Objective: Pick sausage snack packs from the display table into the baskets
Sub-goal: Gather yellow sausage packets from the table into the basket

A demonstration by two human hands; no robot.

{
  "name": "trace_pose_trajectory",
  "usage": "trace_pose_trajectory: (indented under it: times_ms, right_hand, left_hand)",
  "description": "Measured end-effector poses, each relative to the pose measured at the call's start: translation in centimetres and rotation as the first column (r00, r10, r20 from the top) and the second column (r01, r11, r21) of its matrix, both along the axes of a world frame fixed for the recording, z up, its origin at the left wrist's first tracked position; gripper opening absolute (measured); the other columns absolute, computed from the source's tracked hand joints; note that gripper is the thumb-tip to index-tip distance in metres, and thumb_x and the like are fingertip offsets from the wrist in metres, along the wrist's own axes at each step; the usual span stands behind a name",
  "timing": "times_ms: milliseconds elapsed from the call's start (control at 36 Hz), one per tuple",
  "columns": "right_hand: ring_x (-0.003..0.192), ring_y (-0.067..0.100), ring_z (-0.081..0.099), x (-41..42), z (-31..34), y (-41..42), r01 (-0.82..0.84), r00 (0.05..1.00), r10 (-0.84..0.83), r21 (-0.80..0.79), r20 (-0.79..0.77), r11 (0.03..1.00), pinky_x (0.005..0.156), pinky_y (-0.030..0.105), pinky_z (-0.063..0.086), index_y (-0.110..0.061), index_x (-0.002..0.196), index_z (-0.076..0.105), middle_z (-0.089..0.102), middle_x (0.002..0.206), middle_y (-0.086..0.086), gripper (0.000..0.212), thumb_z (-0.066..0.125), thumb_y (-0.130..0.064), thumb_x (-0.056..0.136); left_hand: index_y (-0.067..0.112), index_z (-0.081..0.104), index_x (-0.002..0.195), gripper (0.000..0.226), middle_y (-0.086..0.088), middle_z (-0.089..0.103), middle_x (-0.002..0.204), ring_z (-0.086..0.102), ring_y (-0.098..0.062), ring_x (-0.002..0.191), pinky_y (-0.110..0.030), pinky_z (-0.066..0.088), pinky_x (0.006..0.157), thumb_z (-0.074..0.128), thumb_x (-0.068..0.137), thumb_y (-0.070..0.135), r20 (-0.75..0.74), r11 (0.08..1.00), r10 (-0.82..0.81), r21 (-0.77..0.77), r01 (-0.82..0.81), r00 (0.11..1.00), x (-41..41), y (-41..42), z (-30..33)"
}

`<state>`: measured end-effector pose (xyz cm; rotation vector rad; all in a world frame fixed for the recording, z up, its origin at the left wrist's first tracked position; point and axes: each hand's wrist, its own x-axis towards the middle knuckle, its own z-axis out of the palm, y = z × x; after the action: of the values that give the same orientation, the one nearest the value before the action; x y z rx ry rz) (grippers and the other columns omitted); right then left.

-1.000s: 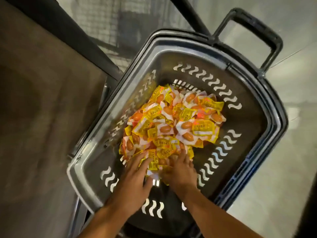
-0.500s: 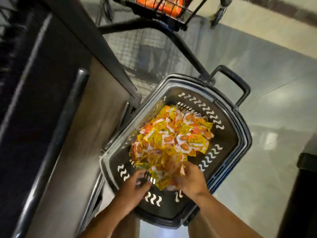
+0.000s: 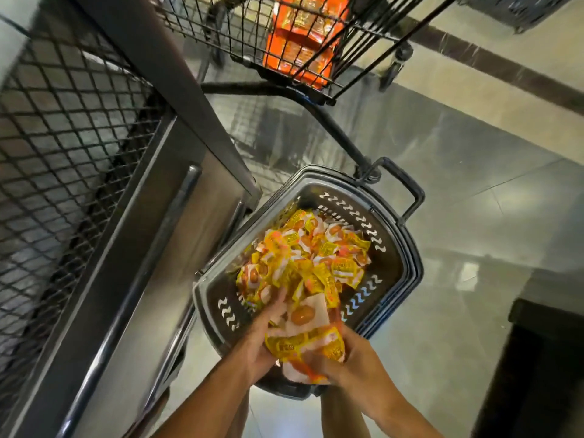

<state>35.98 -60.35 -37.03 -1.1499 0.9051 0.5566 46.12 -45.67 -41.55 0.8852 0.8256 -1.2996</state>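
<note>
A dark grey plastic basket [image 3: 401,273] with a black handle stands on the floor below me. A heap of yellow, white and orange sausage snack packs [image 3: 316,251] lies inside it. Over the basket's near end, my left hand [image 3: 257,341] and my right hand [image 3: 347,358] cup a bunch of sausage snack packs [image 3: 305,330] between them, lifted above the heap. The left hand's fingers press the bunch from the left, and the right hand grips it from below and the right.
The display table's dark metal side and mesh panel [image 3: 72,147] rise at the left, close against the basket. A black wire cart [image 3: 303,42] holding orange packets stands beyond the basket. Shiny tiled floor [image 3: 489,200] spreads to the right, with a dark object [image 3: 543,358] at the lower right.
Both hands have closed on a bunch of packs from the heap's near side and raised it. The view has pulled back and upward, so the wire cart and mesh panel now show.
</note>
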Motion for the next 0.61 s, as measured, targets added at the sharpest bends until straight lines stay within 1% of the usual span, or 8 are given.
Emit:
trace_pose_trajectory:
  times_ms: [167, 250, 306, 389, 444, 500, 528, 611]
  right_hand:
    - [0.114, 0.021, 0.070, -0.3, -1.4, -0.1, 0.014, 1.000, -0.014, -0.016, -0.020, 1.000, 0.103, 0.047, 0.054, -0.015, 0.129, 0.068, 0.075, 0.120, 0.001, 0.051, 0.085, -0.016, 0.081]
    - [0.114, 0.020, 0.070, 0.0, -2.0, -0.1, 0.015, 0.999, -0.016, -0.013, -0.042, 1.000, 0.102, 0.046, 0.054, -0.017, 0.127, 0.069, 0.076, 0.117, 0.000, 0.049, 0.085, -0.016, 0.081]
    - [0.110, 0.022, 0.072, 0.2, -2.6, -0.4, 0.037, 0.997, -0.037, 0.003, -0.073, 0.999, 0.101, 0.044, 0.055, -0.014, 0.125, 0.069, 0.077, 0.113, 0.001, 0.049, 0.084, -0.013, 0.079]
    - [0.098, 0.018, 0.075, 0.4, -3.9, -1.4, 0.146, 0.981, -0.139, 0.038, -0.137, 0.989, 0.088, 0.031, 0.060, -0.006, 0.123, 0.066, 0.077, 0.105, 0.007, 0.048, 0.080, 0.004, 0.078]
    - [0.102, 0.014, 0.073, 0.9, -4.4, -2.3, 0.148, 0.977, -0.145, 0.003, -0.159, 0.989, 0.088, 0.024, 0.058, -0.008, 0.125, 0.063, 0.075, 0.111, 0.009, 0.045, 0.078, 0.001, 0.083]
    - [0.109, 0.009, 0.069, 1.9, -5.6, -3.3, 0.108, 0.980, -0.121, -0.084, -0.158, 0.991, 0.080, 0.014, 0.055, -0.013, 0.126, 0.061, 0.072, 0.111, -0.002, 0.040, 0.075, -0.006, 0.089]
    - [0.111, 0.014, 0.068, 2.5, -6.5, -3.8, 0.140, 0.972, -0.160, -0.126, -0.170, 0.982, 0.077, 0.013, 0.054, -0.011, 0.125, 0.060, 0.071, 0.108, 0.001, 0.039, 0.074, -0.003, 0.089]
    - [0.115, 0.037, 0.063, 4.3, -9.9, -5.2, 0.324, 0.905, -0.361, -0.185, -0.223, 0.928, 0.087, 0.024, 0.051, -0.002, 0.125, 0.055, 0.059, 0.117, 0.038, 0.044, 0.072, 0.007, 0.086]
  left_hand:
    - [0.014, 0.074, 0.122, 0.044, -0.018, 0.068, 0.130, 0.067, -0.035, 0.118, -0.049, 0.056, 0.098, 0.061, 0.092, 0.043, 0.080, 0.995, -0.027, 0.102, 0.019, 0.996, -0.3, -0.3, -1.9]
    - [0.011, 0.065, 0.134, 0.050, -0.020, 0.065, 0.133, 0.063, -0.038, 0.124, -0.054, 0.050, 0.106, 0.059, 0.095, 0.041, 0.126, 0.994, -0.002, 0.108, -0.012, 0.992, 0.0, 0.4, -2.1]
    - [0.012, 0.062, 0.137, 0.050, -0.019, 0.066, 0.134, 0.063, -0.036, 0.124, -0.051, 0.054, 0.102, 0.054, 0.098, 0.042, 0.156, 0.996, -0.005, 0.093, -0.010, 0.988, 0.6, 0.8, -2.2]
    - [0.016, 0.060, 0.140, 0.049, -0.017, 0.064, 0.137, 0.063, -0.035, 0.125, -0.050, 0.052, 0.103, 0.055, 0.099, 0.043, 0.251, 0.995, -0.024, 0.099, -0.001, 0.968, 2.0, 1.8, -2.4]
    - [0.021, 0.060, 0.140, 0.047, -0.014, 0.064, 0.138, 0.062, -0.035, 0.126, -0.053, 0.051, 0.104, 0.061, 0.099, 0.043, 0.319, 0.994, -0.053, 0.109, 0.019, 0.946, 2.9, 2.6, -2.6]
    - [0.027, 0.060, 0.140, 0.057, -0.008, 0.065, 0.138, 0.062, -0.030, 0.127, -0.058, 0.043, 0.112, 0.070, 0.090, 0.051, 0.359, 0.990, -0.076, 0.136, 0.029, 0.930, 3.7, 3.2, -3.1]
    - [0.031, 0.060, 0.139, 0.064, -0.003, 0.066, 0.138, 0.063, -0.026, 0.127, -0.058, 0.037, 0.115, 0.074, 0.083, 0.058, 0.375, 0.988, -0.089, 0.152, 0.034, 0.923, 4.1, 3.4, -3.3]
    - [0.043, 0.062, 0.134, 0.072, 0.009, 0.067, 0.135, 0.063, -0.014, 0.126, -0.051, 0.031, 0.117, 0.079, 0.069, 0.069, 0.414, 0.976, -0.160, 0.204, 0.080, 0.896, 5.1, 4.1, -4.8]
